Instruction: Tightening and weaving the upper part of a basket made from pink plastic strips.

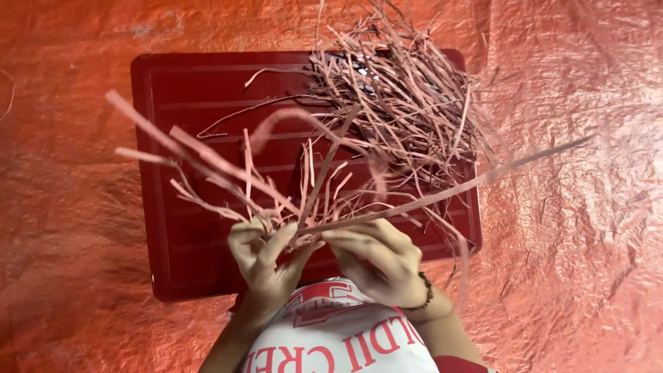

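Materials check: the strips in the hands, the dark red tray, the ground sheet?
Strips: thin, flat, stiff, uneven widths with frayed ends; probably split plant fibre such as cane or dried leaf, matte.
Tray: moulded ribs, rounded corners, slight sheen; likely hard plastic.
Ground sheet: crinkled, glossy, faint weave; looks like plastic tarpaulin.

Warm, reddish light; soft focus throughout.

Even, diffuse lighting with a strong red-orange cast over the whole frame. Crinkled floor sheet (573, 228) shows pale sheen at upper right and upper left. Faint shadows under the tray (179, 262). Nearest strips (207, 159) smeared by motion blur; the strip pile behind is slightly sharper.
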